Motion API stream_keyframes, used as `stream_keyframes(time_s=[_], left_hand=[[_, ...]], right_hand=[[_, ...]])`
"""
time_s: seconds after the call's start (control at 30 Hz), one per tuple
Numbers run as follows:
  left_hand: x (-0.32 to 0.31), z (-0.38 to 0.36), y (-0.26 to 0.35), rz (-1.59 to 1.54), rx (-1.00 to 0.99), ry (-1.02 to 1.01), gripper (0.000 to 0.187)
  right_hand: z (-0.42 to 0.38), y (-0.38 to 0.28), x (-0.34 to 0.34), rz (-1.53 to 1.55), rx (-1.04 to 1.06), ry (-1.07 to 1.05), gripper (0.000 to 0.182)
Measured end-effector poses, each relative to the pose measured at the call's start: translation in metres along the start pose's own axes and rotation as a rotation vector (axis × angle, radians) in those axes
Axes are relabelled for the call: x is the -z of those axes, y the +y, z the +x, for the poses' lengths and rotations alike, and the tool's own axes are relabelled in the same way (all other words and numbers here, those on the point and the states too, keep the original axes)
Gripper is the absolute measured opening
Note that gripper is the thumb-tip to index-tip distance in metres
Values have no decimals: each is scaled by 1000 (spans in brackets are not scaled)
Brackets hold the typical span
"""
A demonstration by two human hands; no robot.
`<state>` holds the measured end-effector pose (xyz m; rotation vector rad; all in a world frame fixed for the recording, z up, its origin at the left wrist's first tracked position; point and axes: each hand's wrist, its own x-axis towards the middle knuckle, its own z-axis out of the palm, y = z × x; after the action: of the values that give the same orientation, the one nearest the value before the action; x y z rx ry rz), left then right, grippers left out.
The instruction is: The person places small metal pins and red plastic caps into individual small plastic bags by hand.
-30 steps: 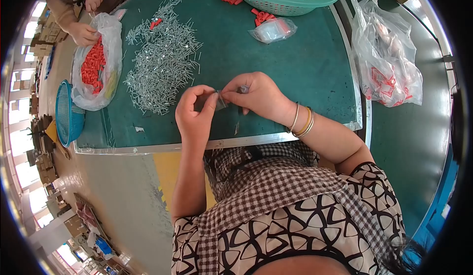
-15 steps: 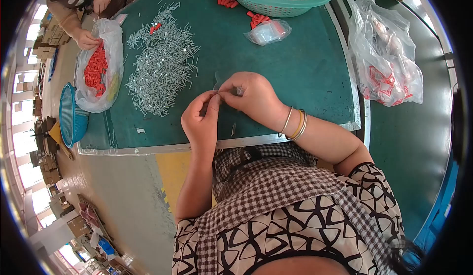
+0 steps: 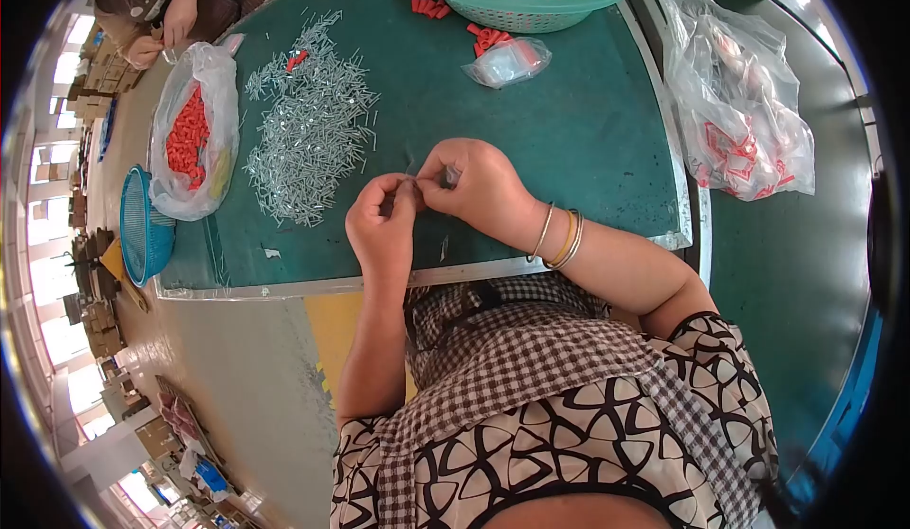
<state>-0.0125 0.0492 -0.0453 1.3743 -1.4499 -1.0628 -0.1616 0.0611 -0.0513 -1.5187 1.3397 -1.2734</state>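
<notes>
My left hand [image 3: 384, 211] and my right hand [image 3: 482, 186] meet over the near part of the green table, fingertips almost touching. Both are closed in a pinch on a small clear plastic bag [image 3: 410, 165], mostly hidden by the fingers. Something greyish shows in the curl of my right hand, too small to name. To the left of my hands lies a wide pile of metal screws [image 3: 308, 136] with a red wall plug [image 3: 297, 60] on it. Beyond my hands are a stack of clear bags [image 3: 509, 63] and several loose red wall plugs [image 3: 486, 36].
A green basket [image 3: 531, 19] of filled bags stands at the far edge. At left are an open bag of red plugs [image 3: 190, 140] and a blue basket [image 3: 147, 235]. A co-worker's hands [image 3: 161, 36] are behind it. A plastic carrier bag [image 3: 739, 102] lies at right.
My hands keep their pinch, with only slight finger movement. The co-worker's hand has drawn back from the bag of red plugs. The whole view has shifted slightly.
</notes>
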Motion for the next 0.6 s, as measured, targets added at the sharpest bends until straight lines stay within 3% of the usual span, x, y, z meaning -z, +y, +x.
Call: stream_keyframes(time_s=[0.03, 0.13, 0.23, 0.33, 0.43, 0.6], left_hand=[[-1, -1, 4, -95, 43, -18, 6], [0, -3, 8, -124, 102, -23, 8], [3, -2, 4, -57, 72, -27, 7], [5, -1, 2, 186, -47, -14, 6], [2, 0, 1, 211, -59, 22, 5], [3, 2, -3, -66, 85, -6, 6]], right_hand=[[0, -2, 1, 29, -61, -20, 12], [0, 1, -2, 21, 35, 25, 11], [0, 7, -5, -66, 154, 43, 11], [-1, 5, -7, -100, 152, 19, 12], [0, 6, -7, -78, 91, -4, 12], [1, 2, -1, 12, -7, -16, 11]])
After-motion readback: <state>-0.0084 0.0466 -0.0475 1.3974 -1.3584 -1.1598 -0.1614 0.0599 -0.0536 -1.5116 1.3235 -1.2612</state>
